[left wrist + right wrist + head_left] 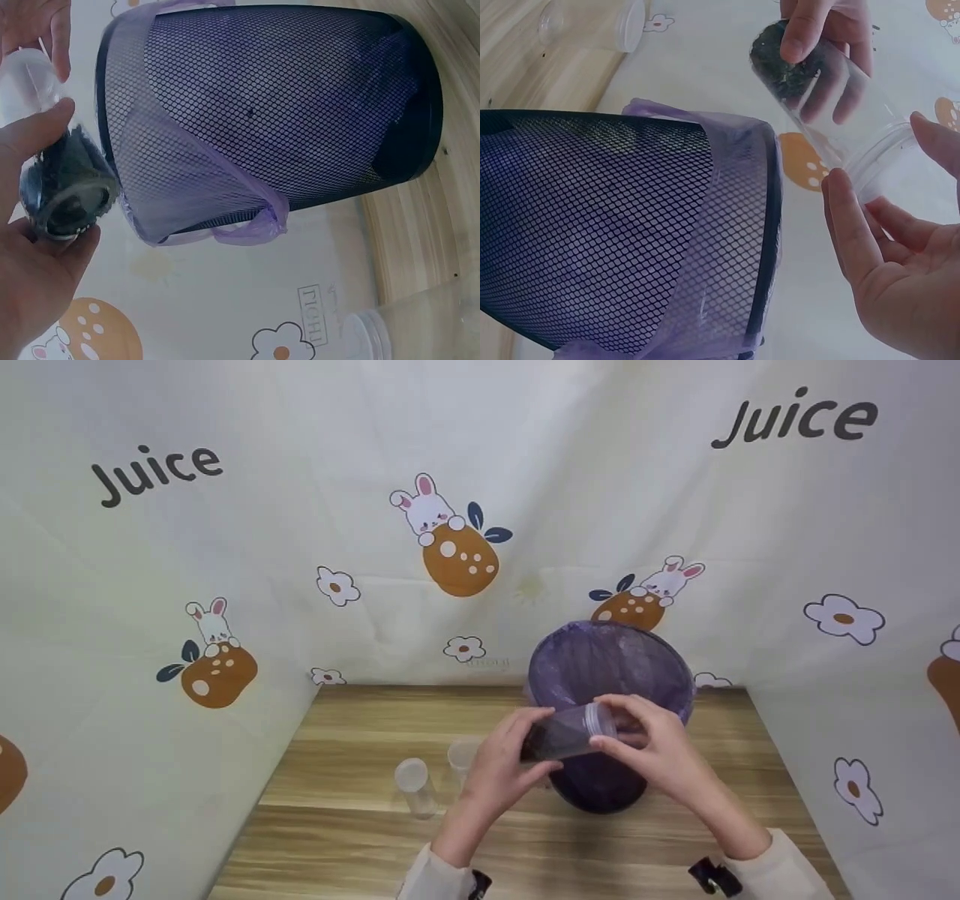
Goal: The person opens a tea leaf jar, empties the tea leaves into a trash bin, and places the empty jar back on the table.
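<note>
A clear plastic jar [571, 733] with dark, loose, leafy contents lies tilted between both hands, over the near side of a bin. My left hand [501, 757] grips the bottom end, where the dark contents [784, 64] are gathered. At the ridged rim end [877, 161], my right hand [664, 746] holds the jar with thumb and fingers around its edge. Just beyond and below is the black mesh bin [292, 97], lined with a purple plastic bag [559, 667] folded over its rim.
Left of the hands, a clear capped container [415, 786] stands on the wood-grain table [337, 840]. Another clear container [460, 751] is partly hidden behind the left hand. Printed fabric walls [285, 510] enclose the table at the back and sides.
</note>
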